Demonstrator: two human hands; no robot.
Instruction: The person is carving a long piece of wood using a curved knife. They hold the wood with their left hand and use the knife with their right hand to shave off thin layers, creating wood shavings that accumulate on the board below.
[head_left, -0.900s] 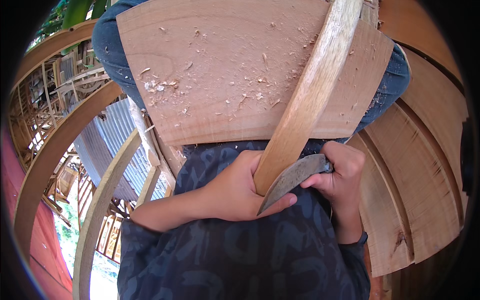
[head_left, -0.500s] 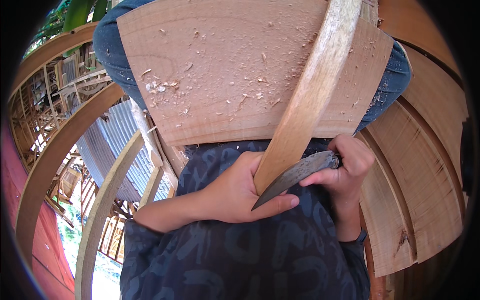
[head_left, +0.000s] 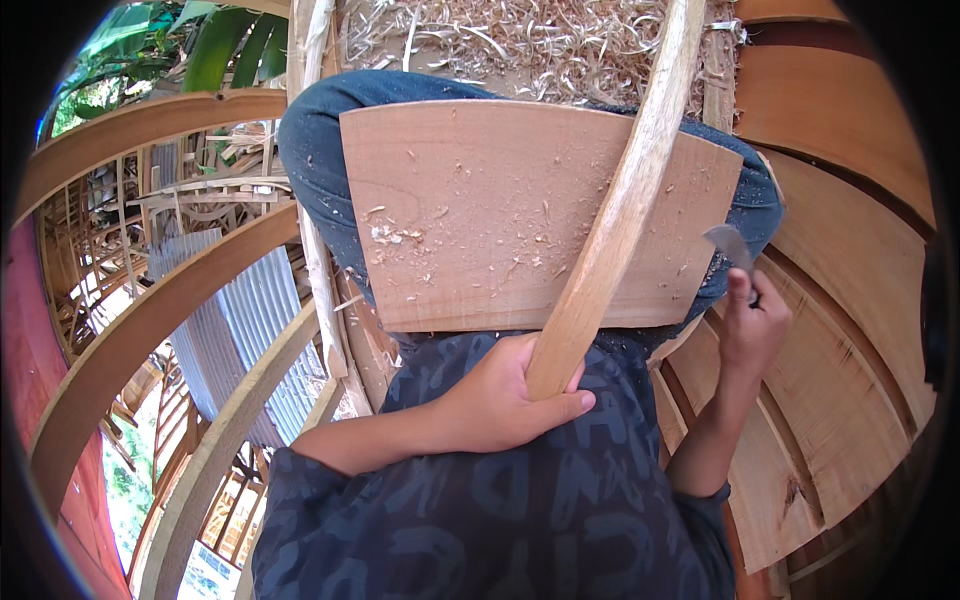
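Observation:
My left hand (head_left: 510, 398) is wrapped round the near end of a long, slightly curved wooden strip (head_left: 622, 215). The strip runs up and away over a flat wooden board (head_left: 500, 220) that lies across my lap, dotted with small shavings. My right hand (head_left: 757, 318) is raised off to the right of the strip, closed round a knife with a curved grey blade (head_left: 727, 243). Its blade points up and left, apart from the strip. The knife's handle is mostly hidden in my fingers.
Curly wood shavings (head_left: 560, 50) heap up beyond my knees. Curved wooden ribs (head_left: 165, 285) and a corrugated metal sheet (head_left: 255, 320) stand to the left. Wide wooden planks (head_left: 840, 330) form a curved wall on the right. Green leaves (head_left: 225, 45) show at the far left.
My right hand has carried the knife from the strip's near end out to the right and farther away. My left hand keeps its hold. The view has shifted, showing more shavings beyond my knees.

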